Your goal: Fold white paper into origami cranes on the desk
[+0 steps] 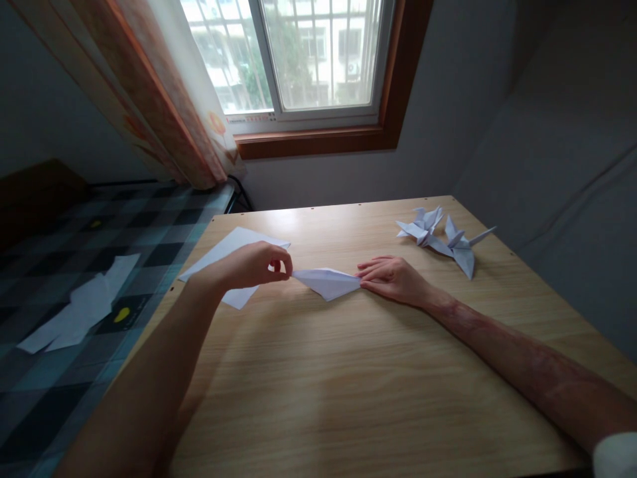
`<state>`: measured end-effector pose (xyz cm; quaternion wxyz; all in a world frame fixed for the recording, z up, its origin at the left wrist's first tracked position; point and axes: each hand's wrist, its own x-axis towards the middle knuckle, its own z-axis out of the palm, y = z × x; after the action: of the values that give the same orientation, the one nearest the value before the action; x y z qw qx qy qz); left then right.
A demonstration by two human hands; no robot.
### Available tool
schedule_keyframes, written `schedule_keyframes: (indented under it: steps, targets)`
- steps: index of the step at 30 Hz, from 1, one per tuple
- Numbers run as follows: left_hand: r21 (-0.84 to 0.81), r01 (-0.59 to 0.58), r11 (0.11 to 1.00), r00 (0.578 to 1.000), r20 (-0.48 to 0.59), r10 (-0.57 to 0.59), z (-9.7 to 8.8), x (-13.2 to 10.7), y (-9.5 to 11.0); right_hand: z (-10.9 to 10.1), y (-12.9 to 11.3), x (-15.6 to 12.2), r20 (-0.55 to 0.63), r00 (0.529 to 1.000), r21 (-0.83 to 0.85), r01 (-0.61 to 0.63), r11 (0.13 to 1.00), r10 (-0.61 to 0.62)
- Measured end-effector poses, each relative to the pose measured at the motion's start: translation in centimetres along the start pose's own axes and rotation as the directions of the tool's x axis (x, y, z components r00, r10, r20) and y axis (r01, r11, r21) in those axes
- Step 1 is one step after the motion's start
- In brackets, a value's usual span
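Wooden worktop (308, 398) is carrying white paper (239, 243) by its left edge, two origami cranes (422, 229) near the far right corner. Left hand (251, 265) is arching, thumb and fingertips clamping one tip of the folded paper (328, 284) sitting nearer the far edge; right hand (395, 279) is lying low, fingers touching its other tip, can't tell if pinching.

Home bedroom, seemingly: checked bedcover (149, 232), flowered curtain (164, 86), barred window (318, 60).
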<state>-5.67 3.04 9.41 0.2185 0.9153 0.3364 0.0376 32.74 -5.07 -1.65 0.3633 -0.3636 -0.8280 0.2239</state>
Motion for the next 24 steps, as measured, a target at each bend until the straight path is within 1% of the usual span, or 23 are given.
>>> schedule_keyframes:
  steps: [3,5,6,8,10,11,12,13,14,15,16,19,21,24]
  targets:
    - [-0.004,0.004,1.0,0.997,-0.072,-0.004,0.1,0.2,0.1,0.0,-0.1,0.1,-0.039,0.999,0.025,0.026,0.999,-0.025]
    - [-0.083,-0.007,0.997,0.988,-0.155,-0.006,0.7,0.6,0.4,0.0,-0.3,0.2,-0.054,0.998,0.034,0.034,0.999,-0.033]
    - [-0.151,-0.019,0.988,0.978,-0.21,-0.013,1.2,0.9,0.6,0.0,-0.4,0.2,-0.058,0.998,0.033,0.034,0.999,-0.032]
    - [-0.308,-0.074,0.949,0.937,-0.346,-0.039,2.7,1.8,1.0,0.0,-0.7,0.3,-0.068,0.997,0.02,0.028,0.999,-0.026]
    - [-0.487,-0.149,0.861,0.894,-0.438,-0.093,4.8,2.8,1.3,-0.1,-0.8,0.3,-0.088,0.996,-0.006,0.012,1.0,-0.012]
    - [-0.556,-0.184,0.811,0.873,-0.472,-0.125,5.9,3.3,1.4,-0.1,-0.9,0.3,-0.1,0.995,-0.022,0.004,1.0,-0.006]
    - [-0.605,-0.2,0.771,0.861,-0.484,-0.157,7.0,3.6,1.4,-0.1,-0.9,0.3,-0.112,0.994,-0.039,-0.003,0.999,-0.001]
    - [-0.634,-0.205,0.745,0.845,-0.499,-0.192,7.9,3.9,1.5,-0.1,-0.9,0.3,-0.119,0.993,-0.055,-0.006,0.998,0.0]
    - [-0.647,-0.196,0.736,0.845,-0.493,-0.208,8.7,4.0,1.5,-0.1,-0.9,0.3,-0.123,0.992,-0.071,-0.007,0.997,-0.002]
    - [-0.636,-0.177,0.751,0.859,-0.473,-0.198,9.2,4.0,1.6,-0.1,-0.9,0.3,-0.125,0.992,-0.088,-0.006,0.996,-0.005]
    - [-0.602,-0.164,0.781,0.881,-0.446,-0.159,9.5,3.9,1.7,0.0,-0.9,0.2,-0.128,0.992,-0.105,-0.006,0.994,-0.008]
    - [-0.421,-0.186,0.888,0.911,-0.412,-0.004,9.2,3.3,2.4,0.0,-0.9,0.1,-0.145,0.989,-0.158,-0.014,0.987,-0.009]
    - [-0.314,-0.208,0.926,0.918,-0.388,0.074,8.7,3.1,3.1,0.0,-0.9,0.1,-0.156,0.988,-0.186,-0.023,0.982,-0.006]
    - [-0.215,-0.206,0.955,0.922,-0.37,0.116,8.5,3.3,3.7,0.1,-0.9,0.0,-0.161,0.987,-0.209,-0.027,0.978,-0.008]
